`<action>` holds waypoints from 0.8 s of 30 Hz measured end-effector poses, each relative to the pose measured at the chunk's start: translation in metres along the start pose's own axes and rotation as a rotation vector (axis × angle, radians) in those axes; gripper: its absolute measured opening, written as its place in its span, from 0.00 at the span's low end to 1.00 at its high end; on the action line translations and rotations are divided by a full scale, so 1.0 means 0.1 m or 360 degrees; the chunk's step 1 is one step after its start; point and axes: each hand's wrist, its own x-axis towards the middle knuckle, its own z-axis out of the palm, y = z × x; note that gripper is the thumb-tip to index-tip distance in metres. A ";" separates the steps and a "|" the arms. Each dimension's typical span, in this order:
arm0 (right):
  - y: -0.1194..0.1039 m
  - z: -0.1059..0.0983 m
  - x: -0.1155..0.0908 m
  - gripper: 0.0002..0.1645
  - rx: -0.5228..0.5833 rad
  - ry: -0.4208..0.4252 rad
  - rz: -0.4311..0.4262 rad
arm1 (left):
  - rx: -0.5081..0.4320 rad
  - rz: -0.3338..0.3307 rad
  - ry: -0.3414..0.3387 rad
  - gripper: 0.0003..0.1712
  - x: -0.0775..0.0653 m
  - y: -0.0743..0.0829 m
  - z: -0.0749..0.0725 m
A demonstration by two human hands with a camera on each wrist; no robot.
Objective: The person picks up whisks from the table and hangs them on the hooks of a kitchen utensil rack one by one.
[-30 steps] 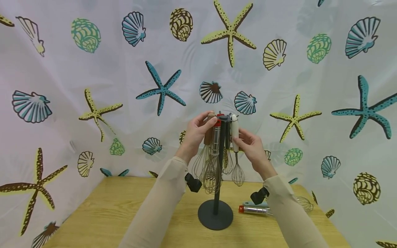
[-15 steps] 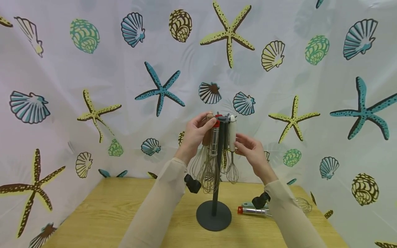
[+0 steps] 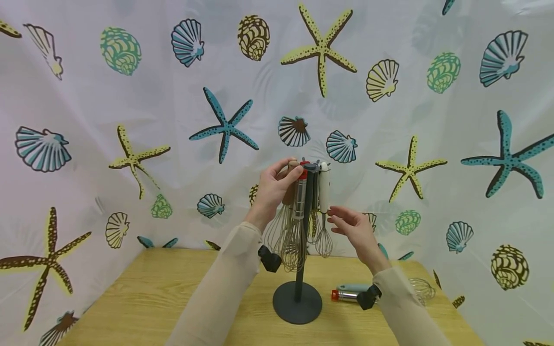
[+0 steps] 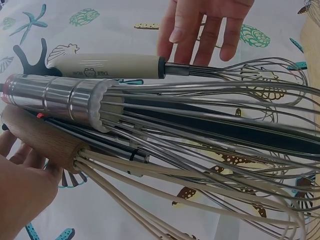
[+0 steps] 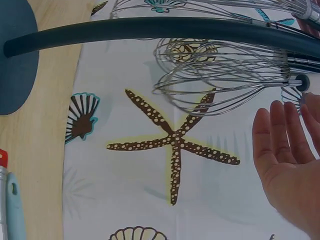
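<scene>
My left hand (image 3: pixel 273 188) grips the top of a wooden-handled whisk (image 4: pixel 42 137) hanging on a dark whisk stand (image 3: pixel 297 307). Its thumb lies by the red end of a metal-handled whisk (image 4: pixel 62 98) hanging alongside. On the stand's right side hangs a whisk with a cream handle (image 3: pixel 324 191); its small wire head points down. My right hand (image 3: pixel 357 233) is just right of that whisk, below the handle, fingers extended and apart, holding nothing. More wire heads (image 5: pixel 220 70) hang around the post and overlap, so each whisk is hard to tell apart.
On the wooden table (image 3: pixel 173 298), right of the stand's round base, lie a red-ended metal-handled whisk (image 3: pixel 346 296) and a pale blue handle (image 3: pixel 352 287). My right sleeve partly covers them. A curtain printed with shells and starfish (image 3: pixel 227 126) hangs behind.
My right hand has let go of the cream-handled whisk and moved down and slightly right. The whisk has shifted left toward the post and hangs there. My left hand stays put.
</scene>
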 end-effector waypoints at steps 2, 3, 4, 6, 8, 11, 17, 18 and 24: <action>0.05 -0.01 -0.02 0.24 0.0008 -0.0004 0.0013 | -0.0003 -0.0008 0.0007 0.23 -0.01 0.00 0.00; 0.07 -0.02 -0.03 0.25 0.0003 -0.0011 0.0015 | -0.0005 -0.0011 0.0010 0.23 -0.01 0.00 0.00; 0.09 -0.03 -0.04 0.25 0.0001 -0.0014 0.0018 | -0.0007 -0.0011 0.0011 0.23 -0.01 0.00 0.00; 0.13 -0.05 -0.06 0.25 0.0013 -0.0006 0.0023 | -0.0012 -0.0005 0.0012 0.23 -0.01 0.00 0.00; 0.17 -0.06 -0.08 0.25 0.0017 0.0005 0.0043 | -0.0013 0.0004 0.0014 0.23 -0.02 0.00 0.00; 0.23 -0.08 -0.10 0.24 0.0027 0.0028 0.0087 | -0.0006 0.0013 0.0020 0.22 -0.02 0.00 0.01; 0.39 -0.12 -0.16 0.24 0.0005 0.0030 0.0157 | 0.0012 0.0022 0.0036 0.21 -0.03 0.01 0.01; 0.41 -0.12 -0.17 0.24 0.0000 0.0029 0.0166 | 0.0015 0.0027 0.0038 0.21 -0.03 0.01 0.01; 0.60 -0.20 -0.29 0.25 -0.0015 0.0037 0.0195 | 0.0017 0.0034 0.0037 0.20 -0.04 0.00 0.00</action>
